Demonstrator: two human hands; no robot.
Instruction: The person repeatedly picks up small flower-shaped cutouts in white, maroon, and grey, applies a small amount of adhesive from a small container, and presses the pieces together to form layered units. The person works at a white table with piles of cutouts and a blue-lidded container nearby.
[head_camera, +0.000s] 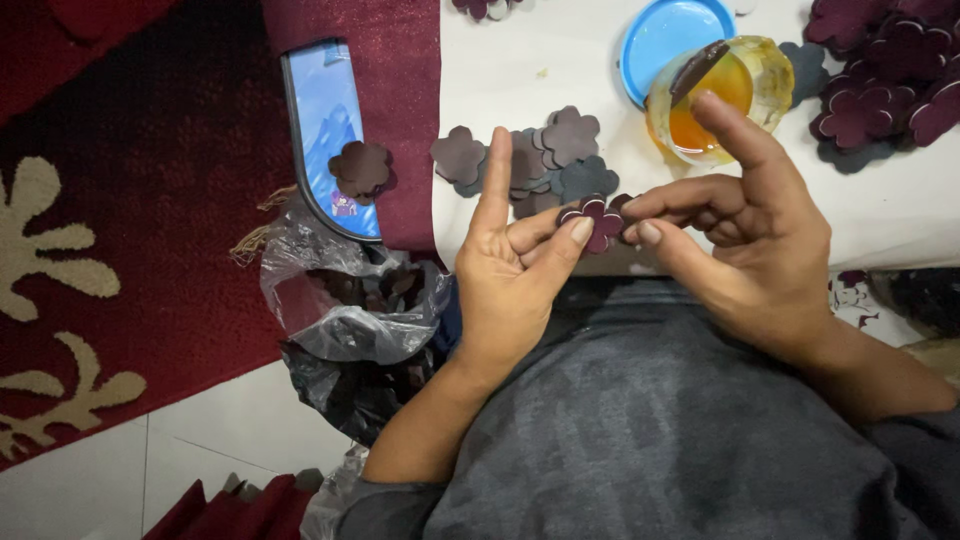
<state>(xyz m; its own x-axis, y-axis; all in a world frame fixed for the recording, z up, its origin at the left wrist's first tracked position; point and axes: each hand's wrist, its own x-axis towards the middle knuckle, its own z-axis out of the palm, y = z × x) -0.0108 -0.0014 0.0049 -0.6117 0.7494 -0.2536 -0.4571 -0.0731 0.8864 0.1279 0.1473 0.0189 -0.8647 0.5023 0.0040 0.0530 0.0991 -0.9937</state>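
Over on the left, a phone (330, 130) lies face up with one flower cutout (361, 168) on its screen, above a crumpled plastic bag (345, 310). The left hand (510, 270) pinches a maroon flower piece (598, 220) between thumb and forefinger at the desk (540, 60) edge. The right hand (745, 225) grips that same flower from the other side. Just behind, loose cutouts (545, 160); farther right, a jar of amber glue (720, 95).

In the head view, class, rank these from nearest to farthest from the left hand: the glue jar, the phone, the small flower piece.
From the left hand:
1. Small flower piece, at its fingertips.
2. Phone, up-left on the red cloth.
3. Glue jar, up-right on the white table.
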